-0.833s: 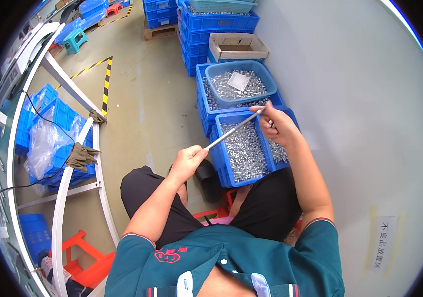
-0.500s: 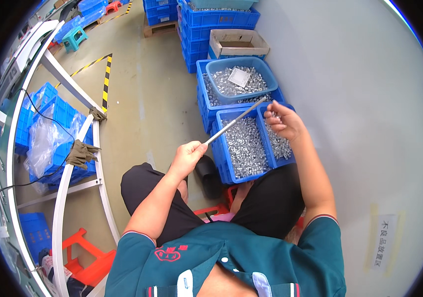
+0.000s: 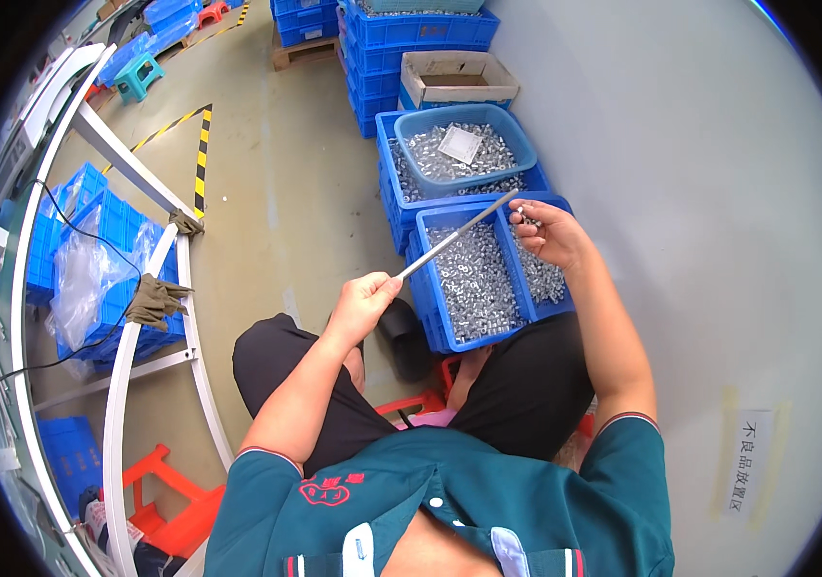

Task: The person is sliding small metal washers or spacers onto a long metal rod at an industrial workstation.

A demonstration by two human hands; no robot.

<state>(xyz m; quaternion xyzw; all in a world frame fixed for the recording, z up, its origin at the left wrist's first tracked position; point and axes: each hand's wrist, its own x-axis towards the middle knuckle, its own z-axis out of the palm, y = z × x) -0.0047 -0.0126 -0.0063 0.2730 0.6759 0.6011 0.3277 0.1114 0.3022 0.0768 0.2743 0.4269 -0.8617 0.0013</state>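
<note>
Left hand point(image 3: 365, 296) grips thin metal rod point(image 3: 456, 235) | right hand point(image 3: 547, 231) pinches small metal part point(image 3: 520, 209) at rod tip | blue crate point(image 3: 430, 288) seems mostly full, much left.

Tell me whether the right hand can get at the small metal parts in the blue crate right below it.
Probably yes. The right hand hovers over the open blue crate of small metal parts, with nothing covering them. Its fingers pinch something small near the thin metal rod that the left hand holds, which might hinder grasping more.
</note>
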